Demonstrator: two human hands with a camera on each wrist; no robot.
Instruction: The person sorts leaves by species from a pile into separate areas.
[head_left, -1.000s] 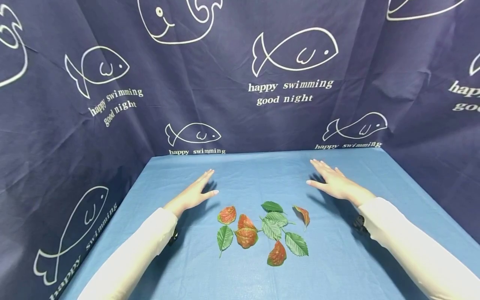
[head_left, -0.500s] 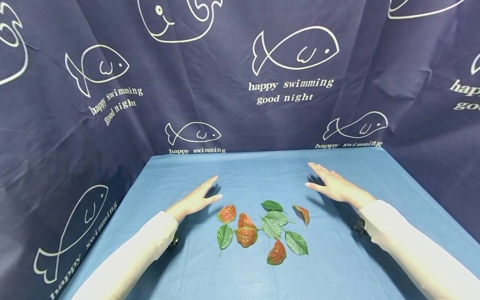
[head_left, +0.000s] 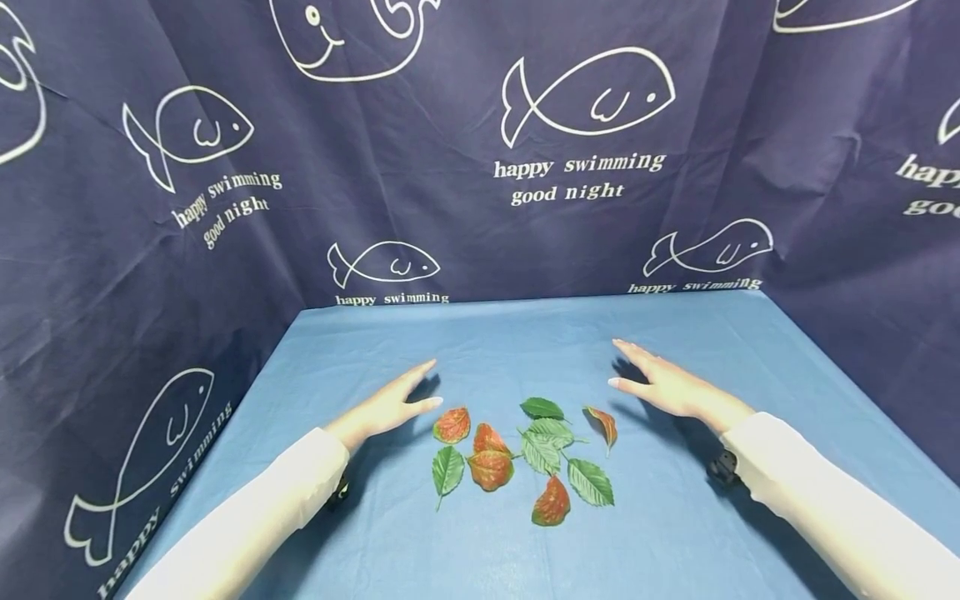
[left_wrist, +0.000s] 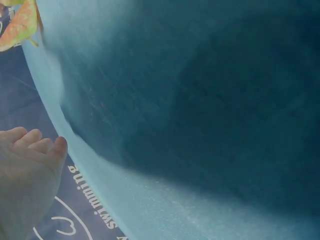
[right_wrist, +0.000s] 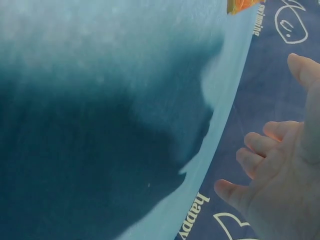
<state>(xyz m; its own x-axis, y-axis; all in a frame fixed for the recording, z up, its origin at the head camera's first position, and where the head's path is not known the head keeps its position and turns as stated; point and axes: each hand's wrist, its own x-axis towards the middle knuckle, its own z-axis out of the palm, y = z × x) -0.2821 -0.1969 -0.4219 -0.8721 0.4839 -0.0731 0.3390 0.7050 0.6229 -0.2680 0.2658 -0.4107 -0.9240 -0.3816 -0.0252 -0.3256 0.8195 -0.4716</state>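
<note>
My left hand hovers over the blue cloth with straight fingers and the thumb apart, holding nothing. The closest thing to it is a red leaf with a green edge. Opposite, my right hand is held above the cloth, fingers extended and nothing in them. A curled red-brown leaf lies nearest to it. Between the hands are a green leaf at left, two overlapping red leaves, a cluster of green leaves, another green leaf and a red leaf in front.
The blue tablecloth covers the table. Dark blue curtains with white fish drawings and lettering hang behind it and along both sides. A dark device is at the right wrist, under the white sleeve.
My left hand has shifted slightly nearer to me. The right hand has also come a little closer and lower. The leaves lie as before; the head view has tilted slightly.
</note>
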